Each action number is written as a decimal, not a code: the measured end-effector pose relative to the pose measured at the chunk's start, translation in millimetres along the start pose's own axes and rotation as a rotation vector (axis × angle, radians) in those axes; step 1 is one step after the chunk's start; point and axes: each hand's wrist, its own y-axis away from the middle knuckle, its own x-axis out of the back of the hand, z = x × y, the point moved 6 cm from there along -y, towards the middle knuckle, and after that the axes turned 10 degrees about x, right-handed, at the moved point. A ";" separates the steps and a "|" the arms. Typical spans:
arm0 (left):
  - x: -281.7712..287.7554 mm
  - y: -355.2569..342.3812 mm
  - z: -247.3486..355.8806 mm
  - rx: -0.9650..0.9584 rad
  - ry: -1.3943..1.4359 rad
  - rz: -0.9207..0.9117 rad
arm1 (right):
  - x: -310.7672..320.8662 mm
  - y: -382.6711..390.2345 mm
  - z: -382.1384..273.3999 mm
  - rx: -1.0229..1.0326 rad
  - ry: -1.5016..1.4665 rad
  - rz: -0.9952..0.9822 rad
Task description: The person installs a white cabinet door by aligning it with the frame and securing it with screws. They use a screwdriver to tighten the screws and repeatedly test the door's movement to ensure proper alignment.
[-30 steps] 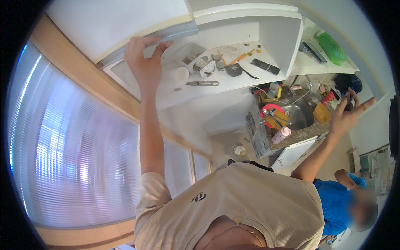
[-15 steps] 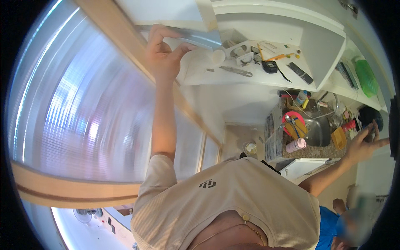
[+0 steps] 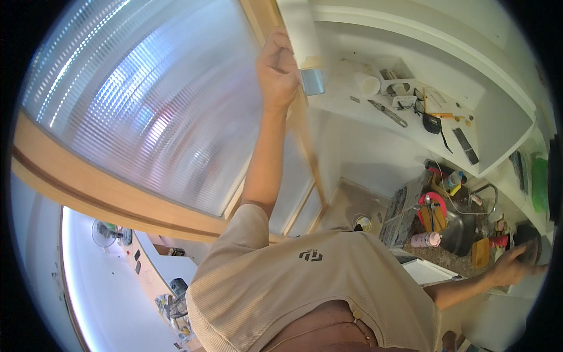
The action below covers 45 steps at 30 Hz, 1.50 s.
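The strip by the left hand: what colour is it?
The strip is blue-grey, best seen in the head view.

2 hands (image 3: pixel 278 73), 1 tape meas. (image 3: pixel 432 123)

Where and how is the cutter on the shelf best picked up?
Probably across the middle of the cutter, from the shelf's open front and slightly above. It lies flat, long and narrow, so fingers could close on its long sides, apart from the tape measure. Whether a blade is out can't be told, so avoid both ends.
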 end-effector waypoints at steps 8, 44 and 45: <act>41.6 24.7 0.9 -0.202 -0.104 -0.042 | -12.5 4.5 19.8 -0.057 -0.033 -0.009; 108.2 59.8 67.5 -0.498 0.159 0.505 | -2.4 6.1 -36.5 0.053 -0.146 0.350; 85.0 58.5 79.2 -0.531 -0.063 0.500 | -6.6 7.8 -32.6 -0.039 -0.285 0.330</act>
